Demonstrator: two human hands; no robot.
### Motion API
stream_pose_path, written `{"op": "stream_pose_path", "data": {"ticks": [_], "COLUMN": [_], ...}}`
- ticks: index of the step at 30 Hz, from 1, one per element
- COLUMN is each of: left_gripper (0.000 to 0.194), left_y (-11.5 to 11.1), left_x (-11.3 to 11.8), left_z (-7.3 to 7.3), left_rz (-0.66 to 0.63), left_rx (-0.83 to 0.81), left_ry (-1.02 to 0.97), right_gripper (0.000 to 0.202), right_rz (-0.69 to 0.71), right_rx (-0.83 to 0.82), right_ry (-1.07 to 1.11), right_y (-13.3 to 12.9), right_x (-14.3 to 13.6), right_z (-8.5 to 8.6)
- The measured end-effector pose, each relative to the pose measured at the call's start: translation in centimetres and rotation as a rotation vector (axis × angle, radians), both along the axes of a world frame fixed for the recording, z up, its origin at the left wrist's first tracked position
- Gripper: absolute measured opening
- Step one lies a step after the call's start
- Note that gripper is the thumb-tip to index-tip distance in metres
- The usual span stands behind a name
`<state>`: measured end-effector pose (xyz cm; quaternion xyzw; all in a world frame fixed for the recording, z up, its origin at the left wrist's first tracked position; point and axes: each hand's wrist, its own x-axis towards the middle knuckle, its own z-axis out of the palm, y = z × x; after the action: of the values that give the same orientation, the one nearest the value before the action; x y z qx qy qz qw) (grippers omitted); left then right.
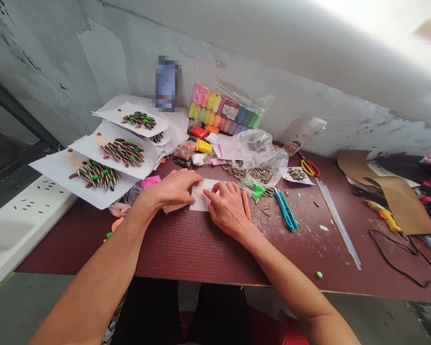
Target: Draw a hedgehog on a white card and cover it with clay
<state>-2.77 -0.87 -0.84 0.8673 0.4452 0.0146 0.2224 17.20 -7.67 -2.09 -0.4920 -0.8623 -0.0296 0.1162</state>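
Observation:
A small white paper card (pixel 198 205) lies on the table in front of me, with a thin, pale pinkish patch that looks like clay (pixel 199 190) on it. At the card's left edge rests my left hand (pixel 175 188), fingers stretched out and holding nothing; a flat brown piece (pixel 175 208) shows beneath it. My right hand (pixel 227 206) lies over the card's right part, its index finger touching the patch and the other fingers loosely bent. An orange stick (pixel 246 205) is just right of this hand. Sunflower seeds (pixel 260 172) are heaped behind it, partly in a clear plastic bag (pixel 255 143).
Papers bearing seed hedgehogs (pixel 120 152) are stacked at left, beside a white power strip (pixel 28 211). Coloured clay packs (pixel 224 112) lean on the wall. To the right are a blue utility knife (pixel 286 211), scissors (pixel 310 167), clear sticks (pixel 339 225) and a corded yellow glue gun (pixel 386 215).

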Motion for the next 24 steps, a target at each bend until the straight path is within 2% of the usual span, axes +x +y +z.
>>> {"op": "stream_pose_path", "data": {"ticks": [10,14,24], "left_gripper": [0.053,0.057,0.063], "left_y": [0.2,0.4,0.5], "left_x": [0.0,-0.1,-0.1], "left_z": [-0.4,-0.7,0.6], "left_rz": [-0.007,-0.011,-0.009], "left_rx": [0.014,0.01,-0.05], "left_ry": [-0.022,-0.039,-0.02], "right_gripper": [0.025,0.031,0.029], "right_rz": [0.053,0.02,0.059], "right_rx": [-0.076,-0.061,-0.126], "right_ry": [0.008,0.056,0.004], "right_y": [-0.1,0.0,0.4], "right_x": [-0.7,-0.3,-1.0], "right_z": [-0.3,-0.2,0.2]}}
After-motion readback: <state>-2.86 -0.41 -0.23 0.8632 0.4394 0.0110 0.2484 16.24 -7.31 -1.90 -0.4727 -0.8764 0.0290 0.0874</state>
